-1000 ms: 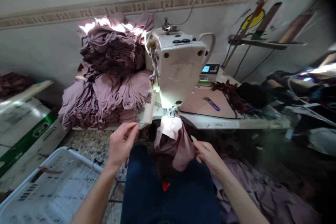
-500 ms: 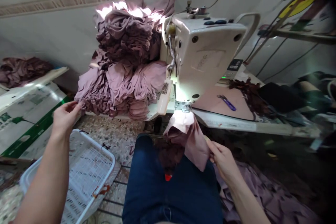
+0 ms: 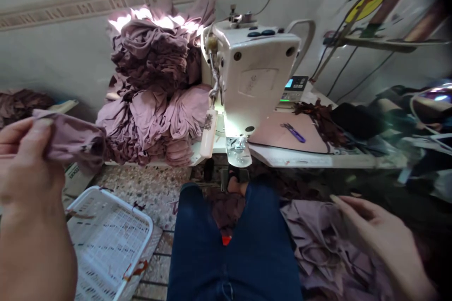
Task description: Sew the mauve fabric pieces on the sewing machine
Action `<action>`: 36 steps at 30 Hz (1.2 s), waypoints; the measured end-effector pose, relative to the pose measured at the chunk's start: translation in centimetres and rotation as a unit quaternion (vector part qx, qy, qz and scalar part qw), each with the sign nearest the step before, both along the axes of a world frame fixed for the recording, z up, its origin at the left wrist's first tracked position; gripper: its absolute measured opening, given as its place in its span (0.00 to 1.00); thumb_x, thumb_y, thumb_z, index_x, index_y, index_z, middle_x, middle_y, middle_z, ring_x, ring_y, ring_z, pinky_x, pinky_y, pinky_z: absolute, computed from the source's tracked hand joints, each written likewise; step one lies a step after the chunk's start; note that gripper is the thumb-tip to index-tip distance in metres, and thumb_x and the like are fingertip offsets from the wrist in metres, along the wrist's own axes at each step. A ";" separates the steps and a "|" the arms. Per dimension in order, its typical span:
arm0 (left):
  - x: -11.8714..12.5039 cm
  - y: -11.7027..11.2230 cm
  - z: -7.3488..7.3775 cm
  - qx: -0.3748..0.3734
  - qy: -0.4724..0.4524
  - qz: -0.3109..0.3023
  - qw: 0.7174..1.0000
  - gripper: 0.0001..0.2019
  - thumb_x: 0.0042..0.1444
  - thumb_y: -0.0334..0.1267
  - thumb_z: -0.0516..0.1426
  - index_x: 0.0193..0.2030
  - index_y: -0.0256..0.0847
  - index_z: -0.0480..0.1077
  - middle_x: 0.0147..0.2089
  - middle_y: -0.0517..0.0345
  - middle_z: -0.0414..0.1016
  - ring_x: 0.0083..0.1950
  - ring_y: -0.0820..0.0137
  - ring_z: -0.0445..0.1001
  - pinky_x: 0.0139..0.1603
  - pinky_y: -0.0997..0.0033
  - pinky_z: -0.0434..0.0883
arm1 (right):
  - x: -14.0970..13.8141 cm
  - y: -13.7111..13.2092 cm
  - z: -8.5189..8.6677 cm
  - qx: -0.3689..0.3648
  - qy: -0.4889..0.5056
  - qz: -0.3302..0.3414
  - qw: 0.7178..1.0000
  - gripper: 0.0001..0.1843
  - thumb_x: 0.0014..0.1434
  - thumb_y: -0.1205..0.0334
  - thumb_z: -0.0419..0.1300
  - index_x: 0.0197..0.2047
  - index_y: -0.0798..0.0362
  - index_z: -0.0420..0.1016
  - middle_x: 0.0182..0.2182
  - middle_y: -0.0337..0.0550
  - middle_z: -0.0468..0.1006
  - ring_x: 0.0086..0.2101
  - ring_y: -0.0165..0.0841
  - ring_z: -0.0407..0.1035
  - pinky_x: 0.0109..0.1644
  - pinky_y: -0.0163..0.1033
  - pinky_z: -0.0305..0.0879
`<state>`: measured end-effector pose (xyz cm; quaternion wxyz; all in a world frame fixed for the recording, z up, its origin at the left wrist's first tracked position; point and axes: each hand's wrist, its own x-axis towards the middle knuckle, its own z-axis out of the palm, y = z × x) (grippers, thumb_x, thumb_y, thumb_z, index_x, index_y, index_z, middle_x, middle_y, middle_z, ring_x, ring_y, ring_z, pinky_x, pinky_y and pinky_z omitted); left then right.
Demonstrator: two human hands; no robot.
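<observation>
Your left hand (image 3: pixel 30 169), partly cut off, pinches mauve cloth (image 3: pixel 76 140); your half-open right hand (image 3: pixel 383 233) overlaps the heap (image 3: pixel 314 235), contact unclear.

Left hand (image 3: pixel 33 174) pinches a mauve cloth (image 3: pixel 74 140); right hand (image 3: pixel 379 233) beside cloth heap (image 3: pixel 316 237), contact unclear. Sewing machine (image 3: pixel 256 80) stands on the surface (image 3: pixel 296 157).

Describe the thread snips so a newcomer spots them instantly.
Find the white sewing machine at centre. On the pink mat to its right lie the thread snips, their purple handle setting them apart from the brown fabric scraps farther right.
</observation>
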<state>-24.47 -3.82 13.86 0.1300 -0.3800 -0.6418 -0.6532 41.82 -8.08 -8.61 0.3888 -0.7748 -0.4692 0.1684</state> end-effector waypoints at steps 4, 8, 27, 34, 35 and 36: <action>7.9 -4.0 -2.9 -0.121 -0.125 -0.210 0.962 0.31 0.47 0.51 0.76 0.55 0.36 0.81 0.40 0.56 0.85 0.33 0.71 0.78 0.33 0.72 0.77 | -9.7 -1.2 0.0 -0.033 0.144 0.188 0.971 0.27 0.49 0.31 0.74 0.31 0.48 0.89 0.32 0.52 0.87 0.33 0.48 0.80 0.37 0.47 0.74; 15.8 -5.3 -10.1 -0.278 -0.225 -0.395 0.846 0.29 0.54 0.54 0.73 0.57 0.40 0.74 0.27 0.64 0.77 0.24 0.72 0.74 0.25 0.77 0.68 | -22.0 -3.7 1.2 0.009 0.240 0.372 0.897 0.22 0.59 0.39 0.75 0.27 0.50 0.86 0.28 0.46 0.83 0.29 0.39 0.75 0.30 0.39 0.68; 20.8 -2.2 -18.9 -0.385 0.113 -0.606 0.687 0.12 0.72 0.43 0.62 0.40 0.40 0.82 0.40 0.53 0.76 0.42 0.66 0.76 0.46 0.69 0.74 | -19.5 2.9 4.1 -0.030 0.082 0.444 0.892 0.15 0.58 0.59 0.78 0.47 0.49 0.84 0.42 0.41 0.81 0.37 0.36 0.75 0.43 0.38 0.69; 21.7 -1.7 -16.9 -0.388 0.068 -0.706 0.588 0.19 0.76 0.47 0.57 0.38 0.39 0.82 0.46 0.48 0.82 0.48 0.63 0.80 0.54 0.69 0.73 | -18.2 3.3 4.2 0.001 0.078 0.571 0.817 0.13 0.66 0.49 0.74 0.36 0.49 0.89 0.45 0.45 0.81 0.46 0.40 0.76 0.51 0.41 0.68; 21.8 -1.7 -16.9 -0.407 0.042 -0.713 0.569 0.20 0.76 0.48 0.56 0.38 0.38 0.82 0.41 0.50 0.82 0.43 0.65 0.80 0.48 0.70 0.73 | -18.2 3.3 4.2 0.004 0.091 0.578 0.811 0.15 0.67 0.47 0.73 0.36 0.49 0.89 0.45 0.46 0.82 0.46 0.40 0.76 0.52 0.42 0.68; 21.9 -1.7 -17.1 -0.427 0.016 -0.712 0.558 0.20 0.75 0.49 0.57 0.37 0.38 0.82 0.36 0.51 0.82 0.37 0.66 0.79 0.43 0.72 0.72 | -18.1 3.3 4.2 0.003 0.113 0.580 0.807 0.17 0.67 0.46 0.72 0.35 0.49 0.88 0.43 0.46 0.83 0.45 0.40 0.76 0.51 0.42 0.68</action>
